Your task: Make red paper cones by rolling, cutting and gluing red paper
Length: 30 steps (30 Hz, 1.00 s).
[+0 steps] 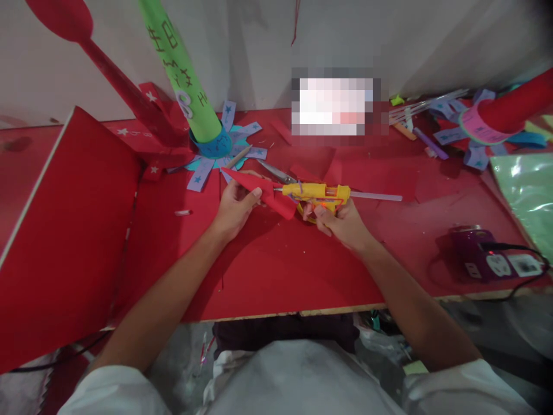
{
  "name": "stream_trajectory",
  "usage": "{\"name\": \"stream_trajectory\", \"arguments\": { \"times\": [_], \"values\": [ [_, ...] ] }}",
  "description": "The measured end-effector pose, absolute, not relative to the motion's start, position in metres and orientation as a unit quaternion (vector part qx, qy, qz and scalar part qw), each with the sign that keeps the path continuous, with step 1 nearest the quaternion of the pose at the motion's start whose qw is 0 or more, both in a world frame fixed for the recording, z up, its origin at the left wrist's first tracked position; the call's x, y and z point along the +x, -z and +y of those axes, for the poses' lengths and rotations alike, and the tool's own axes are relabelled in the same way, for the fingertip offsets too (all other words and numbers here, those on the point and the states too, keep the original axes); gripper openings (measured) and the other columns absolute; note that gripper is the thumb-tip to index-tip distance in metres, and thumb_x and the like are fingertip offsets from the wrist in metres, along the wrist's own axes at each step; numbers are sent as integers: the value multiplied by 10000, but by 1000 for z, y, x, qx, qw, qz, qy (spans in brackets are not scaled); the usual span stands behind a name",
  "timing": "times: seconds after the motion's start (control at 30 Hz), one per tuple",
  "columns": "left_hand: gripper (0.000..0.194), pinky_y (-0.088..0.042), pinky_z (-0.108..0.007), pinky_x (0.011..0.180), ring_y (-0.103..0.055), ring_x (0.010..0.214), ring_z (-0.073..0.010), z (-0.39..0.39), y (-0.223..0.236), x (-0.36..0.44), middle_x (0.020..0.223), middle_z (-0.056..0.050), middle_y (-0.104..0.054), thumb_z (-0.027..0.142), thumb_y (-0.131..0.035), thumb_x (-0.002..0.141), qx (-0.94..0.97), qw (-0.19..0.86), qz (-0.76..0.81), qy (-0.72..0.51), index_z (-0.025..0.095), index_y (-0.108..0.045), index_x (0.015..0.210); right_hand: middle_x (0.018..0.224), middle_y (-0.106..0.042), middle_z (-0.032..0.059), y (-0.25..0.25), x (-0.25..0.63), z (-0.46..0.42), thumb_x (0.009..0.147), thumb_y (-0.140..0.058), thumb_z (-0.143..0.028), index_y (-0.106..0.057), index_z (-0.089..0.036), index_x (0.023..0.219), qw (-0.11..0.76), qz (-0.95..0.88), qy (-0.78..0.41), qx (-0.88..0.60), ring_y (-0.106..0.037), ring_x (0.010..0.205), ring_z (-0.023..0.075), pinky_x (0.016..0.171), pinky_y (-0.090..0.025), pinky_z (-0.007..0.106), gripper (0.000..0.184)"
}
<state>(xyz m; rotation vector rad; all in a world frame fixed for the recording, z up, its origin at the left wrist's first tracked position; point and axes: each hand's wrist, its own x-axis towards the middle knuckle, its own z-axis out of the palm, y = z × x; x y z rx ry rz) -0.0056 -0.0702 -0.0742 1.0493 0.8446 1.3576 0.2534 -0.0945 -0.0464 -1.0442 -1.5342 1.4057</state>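
My left hand (239, 204) is closed on a red paper cone (270, 196), thumb on its near side, the pointed tip toward the upper left. In my right hand (339, 222) is a yellow glue gun (315, 193), fingers wrapped round its handle. The metal nozzle of the gun points left and meets the cone, or lies just over it; I cannot tell which. A pale glue stick (375, 196) juts out of the gun's back end. Just behind the cone lie scissors (276, 172), partly hidden.
A green paper tube (190, 98) with a blue base stands at the back left, beside a red spoon-shaped piece (125, 86). A red board (73, 242) rises at the left. At the right are a purple power adapter (484, 253) with a cable and a red tube (522, 104).
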Motion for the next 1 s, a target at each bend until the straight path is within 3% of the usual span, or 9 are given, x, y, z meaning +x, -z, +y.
{"name": "stream_trajectory", "arguments": {
  "times": [0.6, 0.8, 1.0],
  "values": [
    [486, -589, -289, 682, -653, 755, -128, -72, 73, -5, 1014, -25, -689, 512, -943, 778, 434, 573, 374, -586, 238, -656, 1060, 556, -558, -41, 49, 253, -94, 875, -736, -784, -637, -200, 724, 406, -582, -576, -407, -366, 347, 39, 368, -258, 225, 611],
    [450, -564, -225, 625, -609, 679, -92, -73, 73, -3, 881, 4, -685, 463, -965, 766, 405, 587, 368, -598, 222, -696, 1034, 570, -567, -35, 47, 252, -94, 869, -738, -787, -628, -195, 715, 402, -581, -577, -409, -378, 354, 39, 360, -257, 220, 622],
    [497, -553, -205, 621, -661, 700, -91, -73, 74, -3, 978, -32, -769, 472, -979, 740, 388, 598, 374, -594, 208, -687, 1044, 499, -492, -61, 49, 253, -94, 860, -743, -792, -615, -193, 706, 397, -577, -577, -421, -366, 340, 39, 362, -261, 209, 631]
  ]
}}
